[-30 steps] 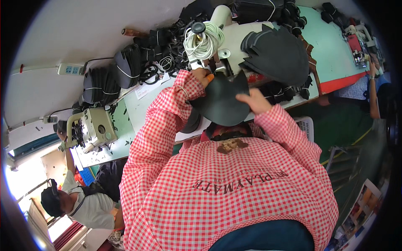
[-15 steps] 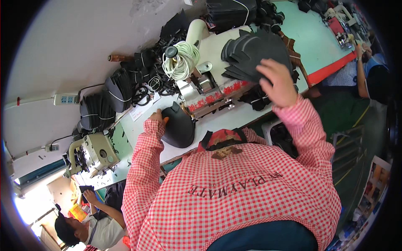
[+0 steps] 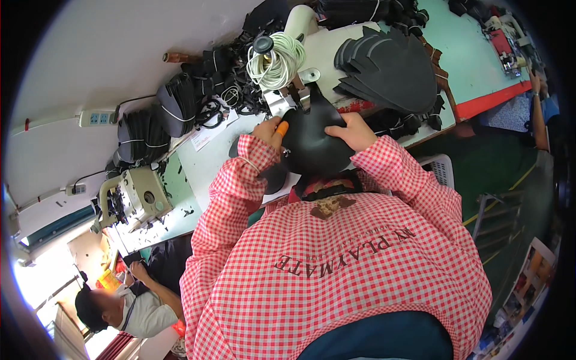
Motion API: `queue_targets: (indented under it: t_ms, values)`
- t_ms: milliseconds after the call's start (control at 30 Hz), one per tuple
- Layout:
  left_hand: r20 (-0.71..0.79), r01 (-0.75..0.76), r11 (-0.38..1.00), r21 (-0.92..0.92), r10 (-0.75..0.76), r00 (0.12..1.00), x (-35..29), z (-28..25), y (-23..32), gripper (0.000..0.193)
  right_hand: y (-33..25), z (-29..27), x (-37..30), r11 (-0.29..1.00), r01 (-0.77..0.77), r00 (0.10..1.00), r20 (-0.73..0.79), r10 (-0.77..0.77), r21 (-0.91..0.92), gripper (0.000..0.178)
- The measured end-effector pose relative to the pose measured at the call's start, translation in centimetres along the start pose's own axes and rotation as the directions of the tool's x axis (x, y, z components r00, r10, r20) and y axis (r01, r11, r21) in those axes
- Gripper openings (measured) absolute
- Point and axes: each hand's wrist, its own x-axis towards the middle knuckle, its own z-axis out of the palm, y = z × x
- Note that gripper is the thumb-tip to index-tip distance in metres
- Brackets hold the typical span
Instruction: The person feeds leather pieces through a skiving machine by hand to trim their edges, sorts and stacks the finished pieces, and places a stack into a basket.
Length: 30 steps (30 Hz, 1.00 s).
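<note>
A curved black sheet piece point(image 3: 318, 132), leather-like and slightly shiny, is held up against the front of the machine point(image 3: 279, 103) with its notched end toward the metal head. My left hand point(image 3: 269, 132), with an orange cover on one finger, grips its left edge. On its right side, my right hand point(image 3: 355, 132) pinches it with the thumb on top. Another black piece point(image 3: 275, 179) lies on the white table point(image 3: 207, 174), partly under my left forearm. To the right, a fanned stack of similar black pieces point(image 3: 393, 69) rests on the machine's flat top.
A coil of white cable point(image 3: 276, 63) sits on the machine. Tied black bundles point(image 3: 141, 135) line the wall at left, near a second beige machine point(image 3: 141, 195). Co-workers sit at lower left point(image 3: 141, 312) and far right point(image 3: 543, 114). A white basket point(image 3: 441, 169) stands below the table edge.
My right hand has left the fanned stack and come left to the machine. A black piece is now between both hands. My left hand has let go of the piece on the table.
</note>
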Motion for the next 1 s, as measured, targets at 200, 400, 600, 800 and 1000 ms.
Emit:
queue_targets:
  t_ms: [200,400,600,800,1000]
  values:
    - [0.101,-0.225,0.974,0.024,0.222,0.970,5.7,-0.2,-1.6,0.032,2.3,0.1,-1.7,0.980,0.025,0.998,0.047,-0.035,0.198,0.024]
    - [0.111,0.003,0.971,-0.237,0.024,0.993,4.2,-3.4,-1.1,0.026,-2.1,0.6,-6.0,0.934,0.296,0.955,0.049,-0.293,-0.200,0.030]
    - [0.051,0.177,0.606,0.776,-0.340,0.939,2.3,-3.8,-11.4,0.051,-7.9,-10.0,-8.4,0.247,0.138,0.529,-0.139,-0.837,-0.959,0.035]
    - [-0.093,0.213,0.732,0.647,-0.202,0.975,0.6,-2.7,-10.8,0.045,-5.9,-2.2,-7.8,0.569,0.467,0.801,0.051,-0.597,-0.677,0.039]
    - [0.556,-0.119,0.952,-0.281,0.262,0.789,-3.8,-3.5,0.7,0.026,0.0,-0.5,-3.9,0.823,0.492,0.867,0.250,-0.432,-0.283,0.051]
